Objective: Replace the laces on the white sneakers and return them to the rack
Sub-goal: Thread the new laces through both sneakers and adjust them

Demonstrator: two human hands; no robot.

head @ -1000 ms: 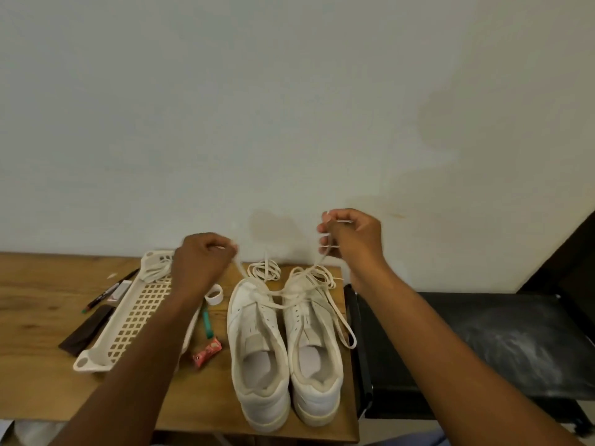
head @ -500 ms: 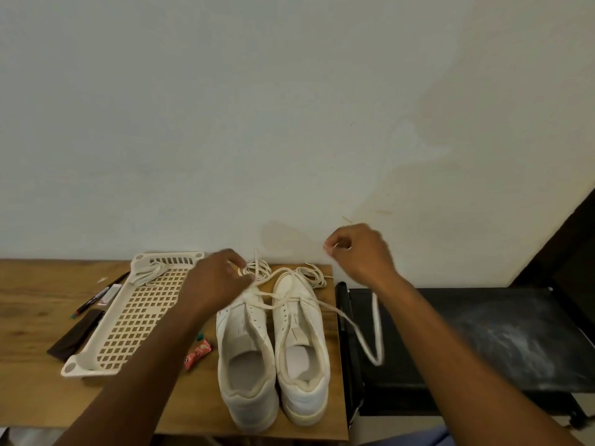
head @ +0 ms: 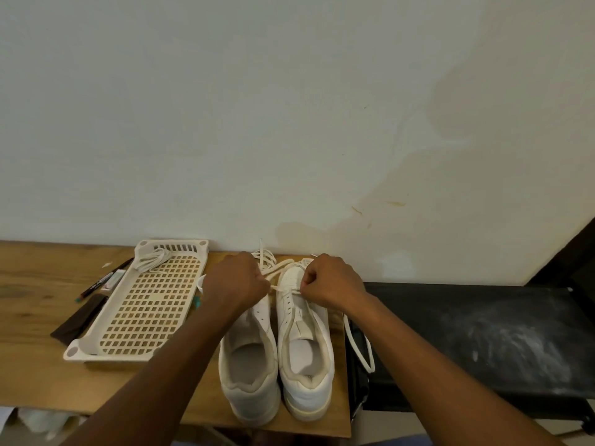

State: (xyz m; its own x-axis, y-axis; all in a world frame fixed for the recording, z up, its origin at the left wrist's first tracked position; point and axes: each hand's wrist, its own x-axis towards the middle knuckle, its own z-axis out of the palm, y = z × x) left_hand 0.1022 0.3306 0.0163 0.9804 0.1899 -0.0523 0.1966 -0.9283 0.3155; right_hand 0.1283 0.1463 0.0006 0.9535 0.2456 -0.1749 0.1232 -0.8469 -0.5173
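I am seeing white sneakers (head: 278, 346) sitting on a wooden table (head: 35, 358) against a pale wall (head: 289, 107). My left hand (head: 236, 284) and right hand (head: 331, 283) are each pinching the shoelace (head: 280, 267).

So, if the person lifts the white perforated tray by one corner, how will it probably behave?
The perforated tray looks like moulded plastic full of holes, so it is probably light and fairly stiff, perhaps flexing slightly. The bundle of laces lying loose in its far end would likely slide if it tilts. On the smooth wooden table it may skid when pushed.
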